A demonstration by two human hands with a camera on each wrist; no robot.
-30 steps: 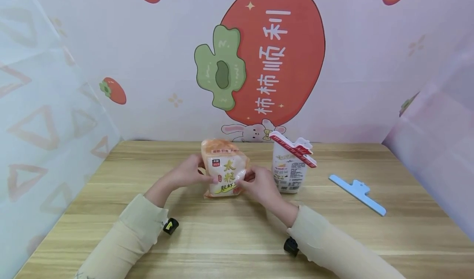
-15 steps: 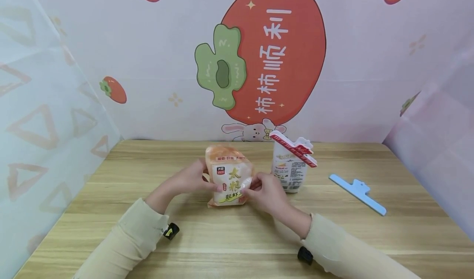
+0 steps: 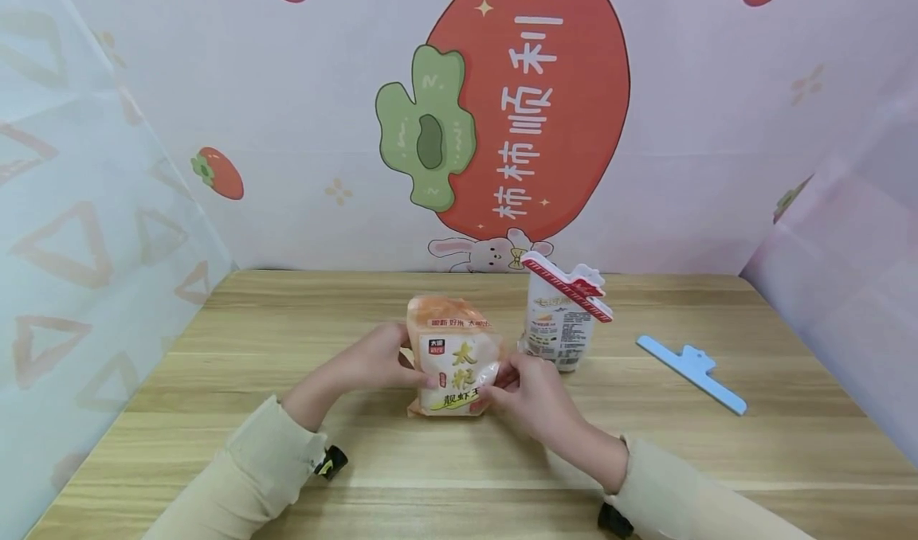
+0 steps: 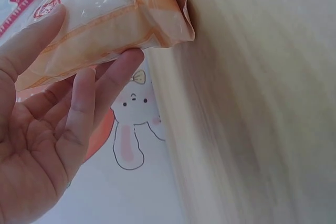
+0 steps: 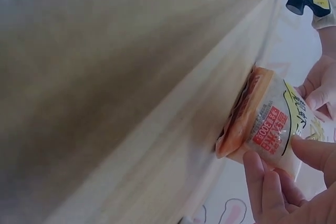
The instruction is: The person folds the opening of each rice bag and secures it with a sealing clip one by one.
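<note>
Between both hands stands an orange and white bag of rice [image 3: 459,365], upright on the table in the head view. My left hand [image 3: 376,361] grips its left side, thumb on the front and fingers behind. On the opposite side my right hand [image 3: 538,393] pinches the lower right edge, thumb likewise in front. The left wrist view shows the bag's orange side [image 4: 105,35] between thumb and fingers. In the right wrist view its bottom [image 5: 236,116] is by the tabletop. Behind the right hand is a white bag [image 3: 555,333] with a red and white sealing clip [image 3: 568,287] across its top.
A light blue sealing clip [image 3: 692,373] lies on the wooden table [image 3: 402,476] at the right. Printed cloth walls [image 3: 308,126] enclose the table at the back and both sides.
Both hands have brought the bag of rice toward the person and slightly to the right, keeping their hold. The white bag and the blue clip have stayed in place.
</note>
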